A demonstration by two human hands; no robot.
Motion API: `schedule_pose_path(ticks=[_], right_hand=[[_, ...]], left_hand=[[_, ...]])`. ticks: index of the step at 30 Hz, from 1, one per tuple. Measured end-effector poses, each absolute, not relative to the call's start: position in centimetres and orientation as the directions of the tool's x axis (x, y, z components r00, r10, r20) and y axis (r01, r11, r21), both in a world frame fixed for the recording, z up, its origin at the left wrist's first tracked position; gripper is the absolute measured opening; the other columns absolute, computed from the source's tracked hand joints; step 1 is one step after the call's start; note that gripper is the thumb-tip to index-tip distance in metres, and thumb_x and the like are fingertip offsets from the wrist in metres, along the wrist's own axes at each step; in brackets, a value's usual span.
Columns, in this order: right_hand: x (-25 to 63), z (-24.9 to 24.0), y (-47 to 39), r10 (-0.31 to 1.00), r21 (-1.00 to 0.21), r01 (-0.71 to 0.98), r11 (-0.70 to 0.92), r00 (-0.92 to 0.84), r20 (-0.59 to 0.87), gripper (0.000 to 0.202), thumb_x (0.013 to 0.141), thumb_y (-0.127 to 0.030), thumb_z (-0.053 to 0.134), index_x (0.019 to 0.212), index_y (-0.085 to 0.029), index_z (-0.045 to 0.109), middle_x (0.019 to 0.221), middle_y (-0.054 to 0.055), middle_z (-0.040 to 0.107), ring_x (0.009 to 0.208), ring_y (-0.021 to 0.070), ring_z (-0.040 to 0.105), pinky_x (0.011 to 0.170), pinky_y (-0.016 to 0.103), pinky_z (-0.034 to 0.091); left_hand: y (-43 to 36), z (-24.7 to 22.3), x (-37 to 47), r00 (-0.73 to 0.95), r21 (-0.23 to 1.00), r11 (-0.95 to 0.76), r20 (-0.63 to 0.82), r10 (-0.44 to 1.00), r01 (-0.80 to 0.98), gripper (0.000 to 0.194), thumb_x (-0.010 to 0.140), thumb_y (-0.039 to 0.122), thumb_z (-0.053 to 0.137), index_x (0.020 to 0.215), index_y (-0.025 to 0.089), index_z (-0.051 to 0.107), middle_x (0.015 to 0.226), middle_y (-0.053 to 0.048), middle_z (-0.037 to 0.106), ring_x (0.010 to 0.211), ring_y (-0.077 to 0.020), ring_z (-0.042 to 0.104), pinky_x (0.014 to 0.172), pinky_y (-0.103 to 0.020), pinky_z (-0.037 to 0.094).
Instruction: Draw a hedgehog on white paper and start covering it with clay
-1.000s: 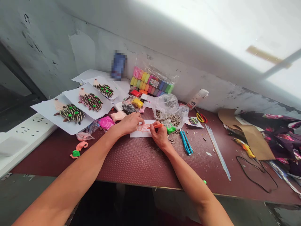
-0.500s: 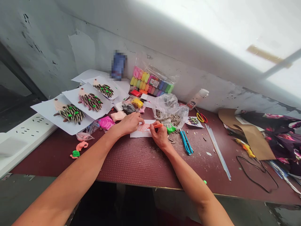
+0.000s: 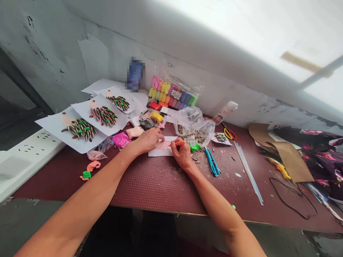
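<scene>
Currently, at the centre of the frame, your right hand (image 3: 182,155) grips an orange pen (image 3: 180,143), its tip at the orange hatching (image 3: 163,144) on a small white paper (image 3: 153,152), while your left hand (image 3: 149,140) rests with curved fingers at the paper's left edge, whether pinching or merely pressing you cannot be seen to show. Almost nothing differs from half a second earlier, paper and pen holding their places, which suggests the colouring is continuing in one spot, below finished-looking seed hedgehogs (image 3: 85,131) at upper left.
</scene>
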State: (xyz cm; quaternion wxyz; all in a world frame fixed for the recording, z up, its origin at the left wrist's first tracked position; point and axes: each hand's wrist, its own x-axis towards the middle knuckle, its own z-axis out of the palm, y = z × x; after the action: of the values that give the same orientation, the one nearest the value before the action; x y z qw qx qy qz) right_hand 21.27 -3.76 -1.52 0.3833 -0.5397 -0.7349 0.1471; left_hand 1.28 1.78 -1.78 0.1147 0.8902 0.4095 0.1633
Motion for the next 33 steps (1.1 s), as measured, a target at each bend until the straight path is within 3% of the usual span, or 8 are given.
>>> schedule_pose_path(ticks=[33], right_hand=[[21.3,-1.73,-3.59,0.909,-0.621,0.69,0.373,-0.137,0.393,0.029,0.094,-0.04,0.047,0.072,-0.023,0.057,0.066,0.003,0.066,0.054,0.0156,0.057,0.057,0.027,0.04]], left_hand=[[1.67,-1.47,1.26,0.616,0.326,-0.638,0.182,0.767,0.698,0.038,0.087,0.007,0.05,0.108,0.023,0.077,0.102,-0.008,0.065,0.1,-0.0229,0.061,0.092,-0.034,0.049]])
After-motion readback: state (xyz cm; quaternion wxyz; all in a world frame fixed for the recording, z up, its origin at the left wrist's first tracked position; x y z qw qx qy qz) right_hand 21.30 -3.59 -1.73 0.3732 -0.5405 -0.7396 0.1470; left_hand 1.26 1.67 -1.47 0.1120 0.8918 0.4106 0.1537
